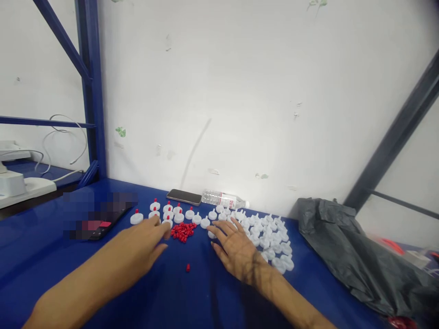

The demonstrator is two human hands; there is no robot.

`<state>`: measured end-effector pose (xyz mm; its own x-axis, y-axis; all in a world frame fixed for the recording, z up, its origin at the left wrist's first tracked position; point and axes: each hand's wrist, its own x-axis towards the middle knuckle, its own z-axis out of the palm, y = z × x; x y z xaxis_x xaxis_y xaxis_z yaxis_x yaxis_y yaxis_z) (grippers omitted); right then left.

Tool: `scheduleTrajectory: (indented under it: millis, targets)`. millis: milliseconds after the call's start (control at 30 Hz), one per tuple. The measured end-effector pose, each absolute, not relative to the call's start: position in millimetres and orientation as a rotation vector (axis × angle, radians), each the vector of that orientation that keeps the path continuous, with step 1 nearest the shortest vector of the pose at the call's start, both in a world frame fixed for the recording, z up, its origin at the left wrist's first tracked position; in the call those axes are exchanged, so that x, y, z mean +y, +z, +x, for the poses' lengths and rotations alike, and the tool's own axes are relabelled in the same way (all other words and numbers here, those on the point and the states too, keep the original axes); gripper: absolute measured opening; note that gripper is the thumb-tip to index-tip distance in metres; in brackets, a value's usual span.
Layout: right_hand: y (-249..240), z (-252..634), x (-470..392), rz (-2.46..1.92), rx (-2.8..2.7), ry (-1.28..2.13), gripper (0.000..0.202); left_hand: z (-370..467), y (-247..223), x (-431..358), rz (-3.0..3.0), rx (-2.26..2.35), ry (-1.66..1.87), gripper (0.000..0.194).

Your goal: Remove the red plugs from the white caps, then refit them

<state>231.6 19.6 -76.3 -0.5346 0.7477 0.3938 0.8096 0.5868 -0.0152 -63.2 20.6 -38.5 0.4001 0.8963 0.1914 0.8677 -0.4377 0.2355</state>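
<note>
My left hand [149,240] hovers at the left of a small heap of red tips [183,232], its thumb and forefinger apart. Right by its fingers stands a white nozzle cap [167,222] with a red tip on it. Several more red-tipped white caps [136,217] stand upright behind and left of that hand. Over the near-left edge of a big cluster of plain white nozzle caps [274,237], my right hand [235,246] spreads its fingers. A plain cap [211,235] sits partly hidden under its fingertips. One single red tip [188,267] lies apart, nearer me.
Against the white wall lie a phone [184,197] and a clear water bottle [224,199] on its side. A dark, partly blurred object [103,224] rests on the blue table [147,297] at left. A dark grey plastic bag [346,256] covers the right side. Blue metal posts [92,91] rise at left.
</note>
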Motion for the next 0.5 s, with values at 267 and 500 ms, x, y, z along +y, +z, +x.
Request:
scheduleTrajectory:
  millis: [267, 500]
  targets:
    - [-88, 232, 0, -1.213, -2.28, -0.013, 0.06, -23, -64, 7, 2.622, 1.299, 0.36, 0.028]
    - [-90, 227, 1, -1.168, -2.253, 0.125, 0.022, -12, -63, 10, 2.726, 1.284, 0.326, 0.021]
